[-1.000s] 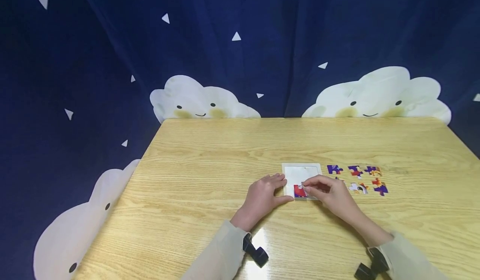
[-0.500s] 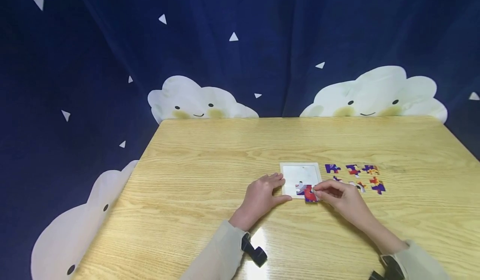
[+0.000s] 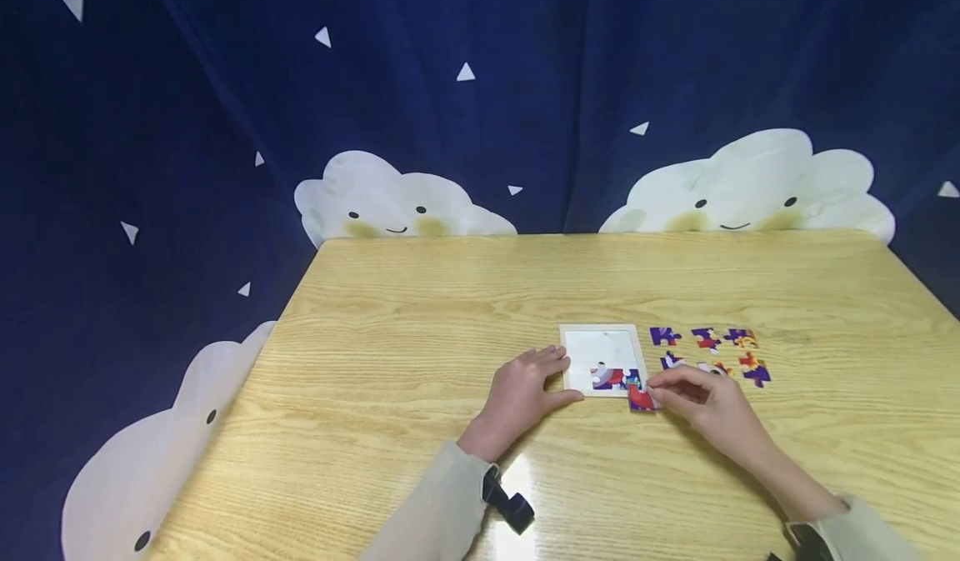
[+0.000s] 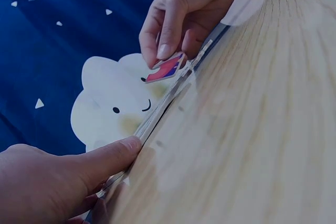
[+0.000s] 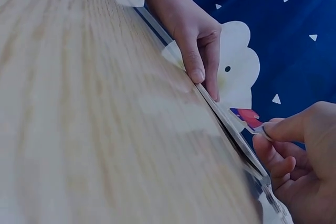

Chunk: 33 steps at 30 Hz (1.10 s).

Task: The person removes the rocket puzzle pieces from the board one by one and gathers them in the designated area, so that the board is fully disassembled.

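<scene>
In the head view, a white puzzle tray (image 3: pixel 600 346) lies on the table with joined puzzle pieces (image 3: pixel 604 378) along its near side. My left hand (image 3: pixel 523 394) rests at its near left corner, thumb on the near edge and fingers at the left side. Between right thumb and fingers, my right hand (image 3: pixel 708 407) pinches a red and purple puzzle piece (image 3: pixel 641 398) near the tray's near right corner. That puzzle piece (image 5: pixel 247 116) looks tilted and raised in the right wrist view. The fingertips partly cover it.
Several loose puzzle pieces (image 3: pixel 705 338) lie in rows right of the tray; my right hand partly hides the nearer ones. The wooden table (image 3: pixel 420 319) ends at a dark blue curtain (image 3: pixel 420 86) printed with clouds.
My right hand has moved right and toward me with the red puzzle piece, from over the tray to its near right corner. More of the pieces inside now shows. The left hand stays put.
</scene>
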### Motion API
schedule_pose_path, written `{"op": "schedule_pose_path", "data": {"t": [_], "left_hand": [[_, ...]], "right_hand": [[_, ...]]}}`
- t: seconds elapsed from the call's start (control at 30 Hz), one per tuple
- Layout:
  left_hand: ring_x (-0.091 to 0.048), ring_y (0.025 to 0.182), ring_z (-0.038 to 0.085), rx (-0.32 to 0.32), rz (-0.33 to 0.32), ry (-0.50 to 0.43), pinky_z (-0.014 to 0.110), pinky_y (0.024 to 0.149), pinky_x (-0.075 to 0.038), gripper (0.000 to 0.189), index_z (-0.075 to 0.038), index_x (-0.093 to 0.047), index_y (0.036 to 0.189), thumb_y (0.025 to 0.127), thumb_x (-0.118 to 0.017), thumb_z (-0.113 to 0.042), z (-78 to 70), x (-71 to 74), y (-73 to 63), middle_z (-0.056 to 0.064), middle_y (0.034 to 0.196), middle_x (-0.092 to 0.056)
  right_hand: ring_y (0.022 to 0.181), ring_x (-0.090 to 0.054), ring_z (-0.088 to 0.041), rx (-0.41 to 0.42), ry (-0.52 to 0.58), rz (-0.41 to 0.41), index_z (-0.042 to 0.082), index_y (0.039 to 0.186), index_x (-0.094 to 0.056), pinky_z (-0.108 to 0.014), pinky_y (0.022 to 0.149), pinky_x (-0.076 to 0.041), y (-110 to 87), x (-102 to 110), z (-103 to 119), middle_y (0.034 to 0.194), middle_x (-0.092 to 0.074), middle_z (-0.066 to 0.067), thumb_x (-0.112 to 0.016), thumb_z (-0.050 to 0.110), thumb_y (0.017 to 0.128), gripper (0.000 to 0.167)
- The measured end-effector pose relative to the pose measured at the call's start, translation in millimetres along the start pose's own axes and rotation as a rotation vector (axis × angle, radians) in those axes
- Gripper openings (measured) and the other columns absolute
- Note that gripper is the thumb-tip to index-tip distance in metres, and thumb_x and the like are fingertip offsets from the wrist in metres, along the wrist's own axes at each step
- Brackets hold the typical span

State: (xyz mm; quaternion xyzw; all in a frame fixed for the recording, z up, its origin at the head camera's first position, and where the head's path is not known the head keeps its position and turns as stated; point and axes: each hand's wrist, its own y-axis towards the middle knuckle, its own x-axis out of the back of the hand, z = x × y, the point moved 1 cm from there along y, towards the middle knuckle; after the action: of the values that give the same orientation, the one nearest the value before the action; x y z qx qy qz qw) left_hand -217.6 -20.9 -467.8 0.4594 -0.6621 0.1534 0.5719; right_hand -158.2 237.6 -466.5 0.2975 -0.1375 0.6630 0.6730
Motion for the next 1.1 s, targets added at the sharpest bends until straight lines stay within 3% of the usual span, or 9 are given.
{"op": "schedule_pose_path", "data": {"t": [0.77,1.1], "left_hand": [[-0.061,0.125,0.013,0.003,0.007,-0.015,0.031,0.106,-0.050,0.054,-0.016,-0.070,0.121,0.080,-0.074,-0.051,-0.7,1.8,1.2,-0.002,0.131,-0.065],[-0.061,0.124,0.013,0.004,0.005,-0.005,0.031,0.105,-0.051,0.054,-0.017,-0.070,0.121,0.080,-0.074,-0.052,-0.7,1.4,0.6,-0.002,0.131,-0.066]], "right_hand": [[0.085,-0.062,0.015,-0.049,-0.047,-0.044,0.012,0.101,-0.074,-0.007,0.070,-0.052,-22.7,31.9,-15.7,0.097,-0.063,0.037,-0.074,0.015,0.087,0.014],[0.084,-0.063,0.015,-0.058,-0.034,-0.043,0.010,0.100,-0.074,-0.008,0.070,-0.053,-24.2,32.2,-19.5,0.097,-0.062,0.038,-0.074,0.015,0.087,0.014]]}}
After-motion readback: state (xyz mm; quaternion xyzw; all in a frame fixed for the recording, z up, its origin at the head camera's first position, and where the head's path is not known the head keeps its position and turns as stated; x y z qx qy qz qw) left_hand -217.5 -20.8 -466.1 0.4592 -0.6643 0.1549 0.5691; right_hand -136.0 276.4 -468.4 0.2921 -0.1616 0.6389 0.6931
